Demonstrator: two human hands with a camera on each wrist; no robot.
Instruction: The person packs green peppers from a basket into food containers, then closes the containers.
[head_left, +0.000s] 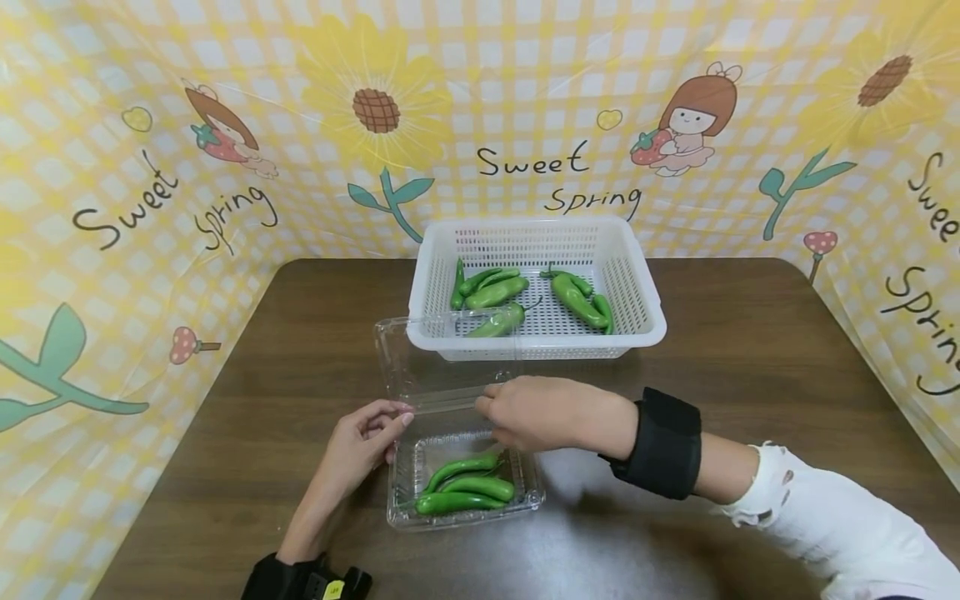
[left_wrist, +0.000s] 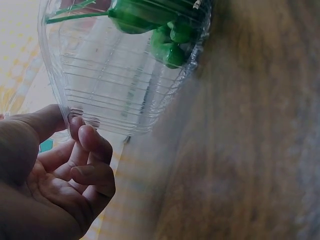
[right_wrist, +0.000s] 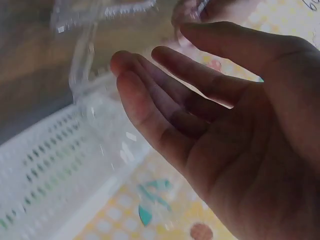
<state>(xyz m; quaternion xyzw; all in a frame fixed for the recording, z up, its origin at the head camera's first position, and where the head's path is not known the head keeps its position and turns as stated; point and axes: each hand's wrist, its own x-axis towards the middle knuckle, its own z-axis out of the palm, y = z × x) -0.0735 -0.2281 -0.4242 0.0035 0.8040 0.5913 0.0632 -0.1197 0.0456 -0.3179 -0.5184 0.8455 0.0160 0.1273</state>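
A clear plastic clamshell box (head_left: 401, 523) lies on the table with its lid (head_left: 442, 396) raised and tilted back. Several green peppers (head_left: 478, 486) lie in its base. My left hand (head_left: 363, 440) is at the back left corner; in the left wrist view, the thumb and fingertips of the left hand (left_wrist: 65, 185) pinch the plastic rim. Behind the box's right side is my right hand (head_left: 558, 412), by the lid's right end. The right wrist view shows the right hand (right_wrist: 220, 115) with fingers extended and slightly bent, nothing gripped; whether they touch the lid I cannot tell.
A white perforated basket (head_left: 645, 329) stands behind the box, with more green peppers (head_left: 498, 292) inside. The raised lid overlaps the basket's front left in the head view. A yellow checked cloth (head_left: 510, 92) hangs around the brown wooden table (head_left: 750, 358).
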